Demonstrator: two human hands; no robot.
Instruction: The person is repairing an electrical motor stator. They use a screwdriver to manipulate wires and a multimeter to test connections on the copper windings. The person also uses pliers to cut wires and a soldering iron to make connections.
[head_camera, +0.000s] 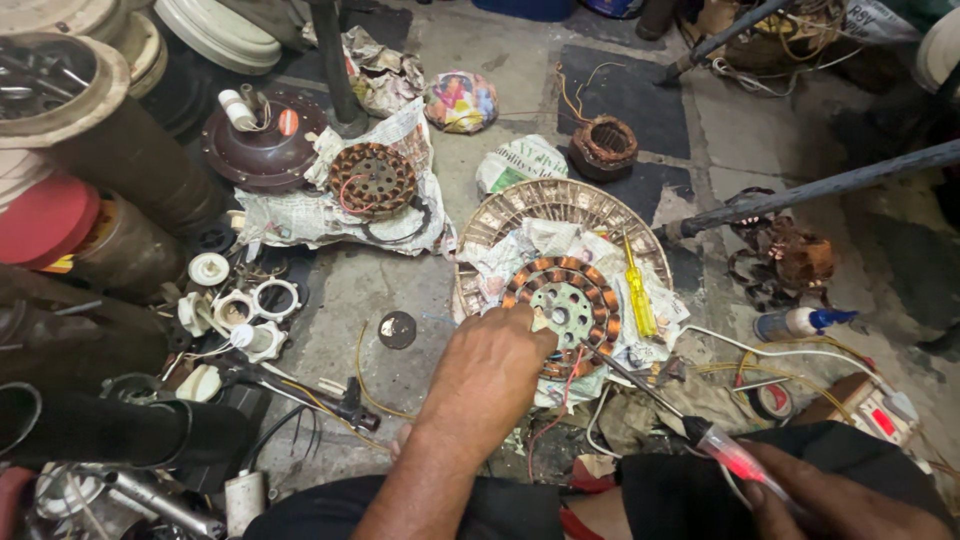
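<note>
Copper-wound stator (573, 305) is lying on crumpled newspaper (545, 245) inside a round woven basket tray (500, 215) on the floor, and the left hand (490, 375) is resting on its near edge, fingers curled together against the windings. The right hand (830, 500) is gripping a red-handled tester screwdriver (700, 430) — its tip is reaching to the stator's right rim. Just beside the stator (on the same paper) a yellow screwdriver (638, 290) is lying. Farther left, a second stator (372, 180) is sitting on newspaper beside a dark motor cover (262, 140).
</note>
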